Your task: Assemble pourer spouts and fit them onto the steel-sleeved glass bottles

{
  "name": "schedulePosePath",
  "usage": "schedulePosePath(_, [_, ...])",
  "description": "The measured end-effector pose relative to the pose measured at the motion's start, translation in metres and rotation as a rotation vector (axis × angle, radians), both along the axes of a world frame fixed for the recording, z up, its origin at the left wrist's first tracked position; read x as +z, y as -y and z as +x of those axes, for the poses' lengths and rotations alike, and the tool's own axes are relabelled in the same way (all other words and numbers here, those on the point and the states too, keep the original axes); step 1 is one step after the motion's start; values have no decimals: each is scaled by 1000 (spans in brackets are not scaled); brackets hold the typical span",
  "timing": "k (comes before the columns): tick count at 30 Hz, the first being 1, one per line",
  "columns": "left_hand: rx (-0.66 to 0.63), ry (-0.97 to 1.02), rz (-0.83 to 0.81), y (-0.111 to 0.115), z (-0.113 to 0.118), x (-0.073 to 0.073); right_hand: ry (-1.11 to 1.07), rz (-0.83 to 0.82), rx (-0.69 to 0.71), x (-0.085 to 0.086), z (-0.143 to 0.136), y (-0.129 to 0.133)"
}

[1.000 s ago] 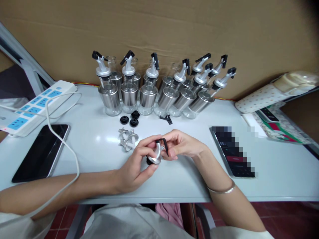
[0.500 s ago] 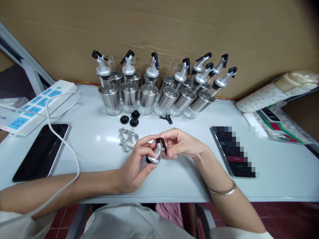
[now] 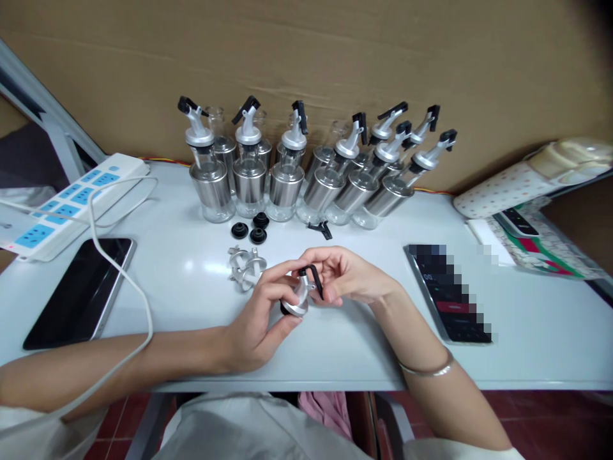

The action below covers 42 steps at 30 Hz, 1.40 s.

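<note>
My left hand [image 3: 265,313] grips a silver pourer spout [image 3: 299,300] by its round base, with a black stopper under it. My right hand [image 3: 342,275] pinches the black lever [image 3: 316,281] at the top of that spout. Just beyond my left hand lie several loose silver spout pieces [image 3: 249,271]. Three black rubber stoppers [image 3: 258,236] are grouped behind them, and some black levers [image 3: 322,229] rest to their right. At the back stand glass and steel oil bottles [image 3: 287,185], several of them fitted with the same spouts.
On the left are a white power strip [image 3: 119,167], a dark tablet-like device [image 3: 79,294] and a white cable [image 3: 129,281] crossing my left forearm. A phone [image 3: 445,294] lies at right, near a dotted bottle [image 3: 507,179]. A cardboard wall [image 3: 306,51] closes off the back.
The black lever has shifted slightly and stands a little farther out from the spout, between the fingers of my right hand. My left hand keeps its grip on the spout.
</note>
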<state>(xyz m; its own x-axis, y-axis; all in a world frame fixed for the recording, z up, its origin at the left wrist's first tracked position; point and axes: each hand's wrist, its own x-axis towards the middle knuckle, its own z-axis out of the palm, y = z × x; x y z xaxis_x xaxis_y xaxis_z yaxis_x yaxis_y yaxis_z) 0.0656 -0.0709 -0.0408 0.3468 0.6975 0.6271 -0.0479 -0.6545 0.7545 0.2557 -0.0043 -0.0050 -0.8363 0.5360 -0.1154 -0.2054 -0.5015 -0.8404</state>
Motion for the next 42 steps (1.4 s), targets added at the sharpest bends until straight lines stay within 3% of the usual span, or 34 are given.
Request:
schedulePosePath(11, [-91,69,-84,0,2,-2,-94,17,-16,-1,-2,3])
schedulePosePath(24, [87,8,-43,-1,4,-1,-52,30,-87,0,-3,-1])
schedulePosePath(42, [67,39,-70,-2,4,-4,-13,-149,-54,5,-3,-2])
